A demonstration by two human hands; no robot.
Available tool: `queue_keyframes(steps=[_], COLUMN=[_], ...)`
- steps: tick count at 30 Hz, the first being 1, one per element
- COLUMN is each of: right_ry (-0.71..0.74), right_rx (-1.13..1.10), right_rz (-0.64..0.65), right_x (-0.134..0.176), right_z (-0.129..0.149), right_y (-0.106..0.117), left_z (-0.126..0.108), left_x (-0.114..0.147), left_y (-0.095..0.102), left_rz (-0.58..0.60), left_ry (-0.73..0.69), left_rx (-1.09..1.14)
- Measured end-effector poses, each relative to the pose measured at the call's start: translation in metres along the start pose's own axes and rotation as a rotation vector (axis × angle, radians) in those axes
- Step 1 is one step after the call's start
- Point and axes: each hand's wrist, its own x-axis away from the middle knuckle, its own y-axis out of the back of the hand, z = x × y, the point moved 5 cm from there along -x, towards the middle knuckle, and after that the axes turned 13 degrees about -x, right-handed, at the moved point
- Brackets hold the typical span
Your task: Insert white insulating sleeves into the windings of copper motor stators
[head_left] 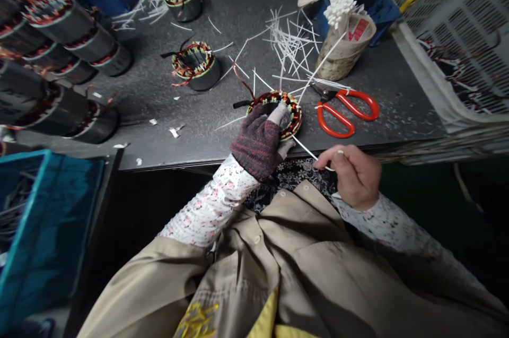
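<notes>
At the front of the dark table sits a motor stator (295, 124), a ring with copper windings and white ties around its rim. My left hand (260, 139), in a dark knitted glove with reddish stripes, grips this stator, its fingers reaching into and around the ring. A white cord (304, 148) runs taut from the stator's near right side to my bare right hand (356, 173). The cord is pinched between my right thumb and fingers, out past the table edge. Another white strand rises from the stator's far side.
Red-handled scissors (347, 110) lie right of the stator. Behind them stand a tub (345, 51) of white cords and a white plastic basket (457, 110). Another stator (204, 75) is farther left, near stacked stators (59, 30). A teal bin (51, 210) is at lower left.
</notes>
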Motion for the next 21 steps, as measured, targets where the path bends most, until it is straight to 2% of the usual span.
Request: queue_keyframes(steps=[5, 8, 11, 13, 15, 17, 19, 21], right_ry=[0.006, -0.041, -0.149, -0.272, -0.43, -0.576, -0.638, -0.643], right_rx=[-0.088, -0.168, -0.357, -0.544, -0.622, -0.508, -0.335, -0.274], right_rz=[-0.054, -0.107, -0.113, -0.042, -0.026, -0.046, 0.04, 0.135], right_x=[-0.018, -0.026, -0.028, -0.025, -0.019, -0.012, -0.007, -0.009], right_z=[-0.016, -0.024, -0.026, -0.028, -0.034, -0.044, -0.051, -0.055], right_y=[-0.024, -0.033, -0.03, -0.027, -0.021, -0.017, -0.023, -0.034], left_z=[0.002, 0.004, 0.004, 0.003, 0.001, -0.001, -0.003, -0.003], left_x=[0.001, 0.003, 0.005, 0.004, 0.003, 0.002, 0.001, 0.001], left_y=[-0.002, -0.01, -0.015, -0.012, -0.006, -0.001, 0.002, 0.004], left_rz=[-0.012, 0.011, 0.013, 0.004, -0.001, -0.006, -0.006, -0.025], left_ry=[0.031, 0.127, 0.184, 0.169, 0.133, 0.09, 0.053, 0.025], left_rx=[0.027, 0.222, 0.373, 0.309, 0.177, 0.067, 0.022, 0.001])
